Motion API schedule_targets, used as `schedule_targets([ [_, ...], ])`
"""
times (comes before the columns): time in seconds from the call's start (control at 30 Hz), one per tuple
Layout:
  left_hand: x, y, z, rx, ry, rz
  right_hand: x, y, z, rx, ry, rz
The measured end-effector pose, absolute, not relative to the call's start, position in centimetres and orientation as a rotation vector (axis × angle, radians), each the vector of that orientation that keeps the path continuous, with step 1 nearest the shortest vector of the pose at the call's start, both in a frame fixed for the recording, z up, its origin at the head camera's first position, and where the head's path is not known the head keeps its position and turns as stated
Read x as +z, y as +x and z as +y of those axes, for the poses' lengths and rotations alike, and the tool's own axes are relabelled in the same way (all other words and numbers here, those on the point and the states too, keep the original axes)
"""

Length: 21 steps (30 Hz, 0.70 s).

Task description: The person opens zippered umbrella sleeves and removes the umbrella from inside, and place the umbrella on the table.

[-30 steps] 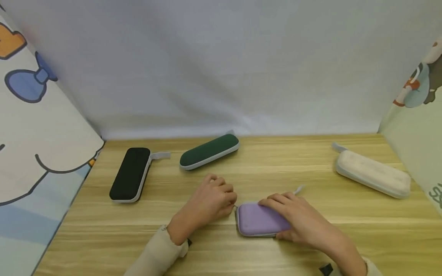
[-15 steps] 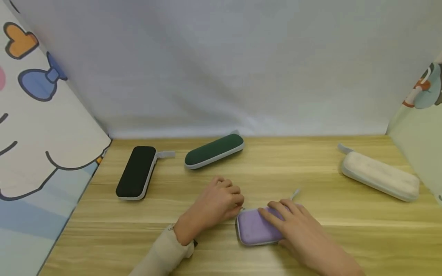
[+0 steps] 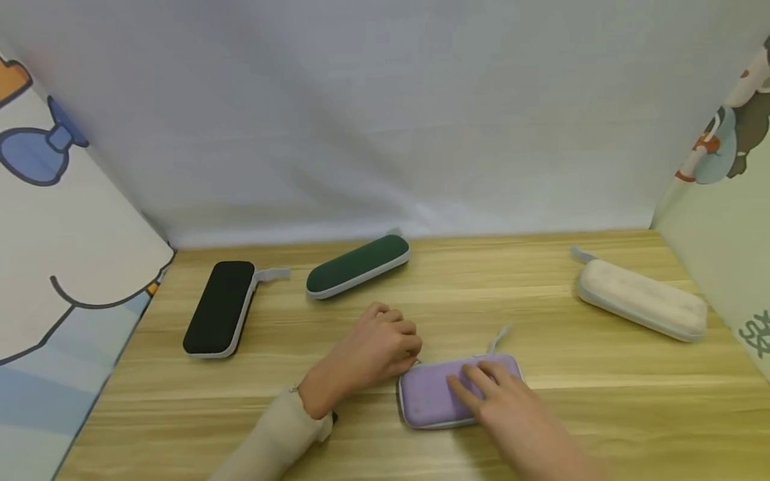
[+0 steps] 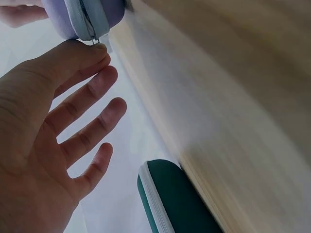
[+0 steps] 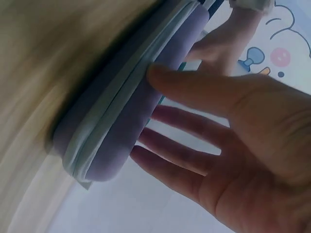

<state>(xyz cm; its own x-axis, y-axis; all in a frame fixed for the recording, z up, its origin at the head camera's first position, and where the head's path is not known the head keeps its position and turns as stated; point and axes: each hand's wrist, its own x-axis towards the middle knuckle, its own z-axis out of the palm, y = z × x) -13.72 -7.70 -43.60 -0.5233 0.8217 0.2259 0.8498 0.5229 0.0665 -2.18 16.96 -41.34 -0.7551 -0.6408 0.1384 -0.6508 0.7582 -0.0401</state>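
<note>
A lilac zippered hard case (image 3: 430,394) lies flat on the table, a pale strap sticking out at its far right corner. My left hand (image 3: 375,344) is at its left end; in the left wrist view thumb and index finger pinch the small zipper pull (image 4: 95,41), the other fingers spread. A dark slit shows between the pale zipper tapes (image 4: 87,22) above it. My right hand (image 3: 511,414) rests on the right half of the lid with fingers spread and fairly straight. In the right wrist view, its thumb touches the lid's side above the zipper seam.
A black case (image 3: 219,307) lies at the left, a green case (image 3: 359,264) at the back middle, and a cream case (image 3: 644,297) at the right. A pale curtain (image 3: 409,120) hangs behind the wooden table (image 3: 150,414), with printed cloths at both sides.
My right hand has loosened from gripping the lilac case's right end to resting fingers on its lid, uncovering that end. My left hand keeps its pinch at the left corner. The view shifted slightly.
</note>
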Motion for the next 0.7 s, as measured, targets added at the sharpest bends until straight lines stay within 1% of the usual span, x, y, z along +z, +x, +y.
schedule_targets([
  [0.17, -43.5, -14.4, -7.0, -0.232, -1.495, -2.589, -41.7, -1.8, 16.5, 0.066, 1.037, -2.804],
  [0.4, -43.5, -14.7, -6.7, -0.256, -1.531, -2.586, -41.7, -1.7, 16.5, 0.142, 1.003, -2.915],
  [0.7, -43.6, -15.2, -6.0, -0.264, -1.562, -2.598, -41.6, -1.7, 16.8, 0.154, 1.000, -2.901],
])
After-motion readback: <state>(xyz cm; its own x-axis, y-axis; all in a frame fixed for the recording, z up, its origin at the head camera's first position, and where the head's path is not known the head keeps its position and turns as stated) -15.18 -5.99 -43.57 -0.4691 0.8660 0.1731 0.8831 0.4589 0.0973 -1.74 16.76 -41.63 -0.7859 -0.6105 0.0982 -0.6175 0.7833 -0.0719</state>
